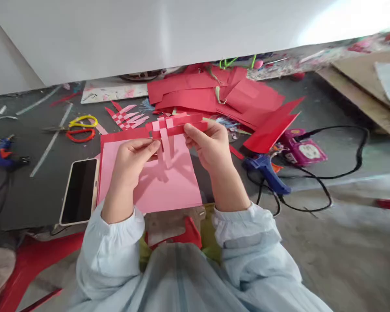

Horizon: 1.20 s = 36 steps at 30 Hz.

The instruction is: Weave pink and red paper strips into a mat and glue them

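Paper strips, red and pink, cross in a small weave that we hold up between our two hands, as the head view shows. Our left hand pinches the weave's near left side between thumb and fingers; our right hand pinches the red strips toward their right end, thumb uppermost. Two pink ends hang toward us over a pink sheet, where shadows fall. A red sheet shows along its far edge.

Beyond our left hand we see a checkered piece, also red and pink, with pointed ends, lying on the dark table. Left of it are scissors with yellow and orange-red handle loops, and a phone lies screen up near our left forearm. Farther back, red paper is piled. To our right, a bent red sheet stands near a purple box and a blue glue gun.
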Each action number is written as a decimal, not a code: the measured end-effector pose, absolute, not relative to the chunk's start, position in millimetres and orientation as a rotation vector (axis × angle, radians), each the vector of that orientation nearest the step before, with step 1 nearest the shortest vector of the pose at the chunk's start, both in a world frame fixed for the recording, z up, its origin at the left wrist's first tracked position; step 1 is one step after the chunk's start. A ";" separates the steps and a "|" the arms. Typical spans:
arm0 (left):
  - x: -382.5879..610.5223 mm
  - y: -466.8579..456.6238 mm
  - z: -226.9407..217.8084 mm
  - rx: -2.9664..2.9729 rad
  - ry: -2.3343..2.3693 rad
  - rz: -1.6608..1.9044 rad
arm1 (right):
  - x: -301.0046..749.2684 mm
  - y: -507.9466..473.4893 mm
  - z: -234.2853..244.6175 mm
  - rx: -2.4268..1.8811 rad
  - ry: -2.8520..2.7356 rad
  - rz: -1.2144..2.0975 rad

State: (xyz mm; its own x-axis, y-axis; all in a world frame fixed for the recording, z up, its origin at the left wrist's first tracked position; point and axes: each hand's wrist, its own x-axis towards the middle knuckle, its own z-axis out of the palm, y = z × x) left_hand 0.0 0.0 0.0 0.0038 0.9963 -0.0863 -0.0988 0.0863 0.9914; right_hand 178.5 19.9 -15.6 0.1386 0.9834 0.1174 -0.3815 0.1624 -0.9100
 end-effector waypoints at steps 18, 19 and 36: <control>-2.3 0.0 -0.2 1.188 1.072 1.203 | 166.5 20.7 -23.6 -0.803 -0.723 1.763; -2.7 0.1 -0.6 1.187 1.069 1.207 | 166.0 21.0 -23.7 -0.793 -0.706 1.782; -0.9 2.6 3.2 1.292 1.147 1.076 | 163.2 18.9 -13.4 -0.732 -0.563 1.409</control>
State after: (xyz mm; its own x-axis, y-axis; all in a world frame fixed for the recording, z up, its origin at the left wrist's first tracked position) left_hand -0.9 2.6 3.2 0.1354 0.9906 -0.0185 0.0456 0.0124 0.9989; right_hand 163.2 18.9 -13.4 0.0966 0.9927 -0.0727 -0.6690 0.0106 -0.7432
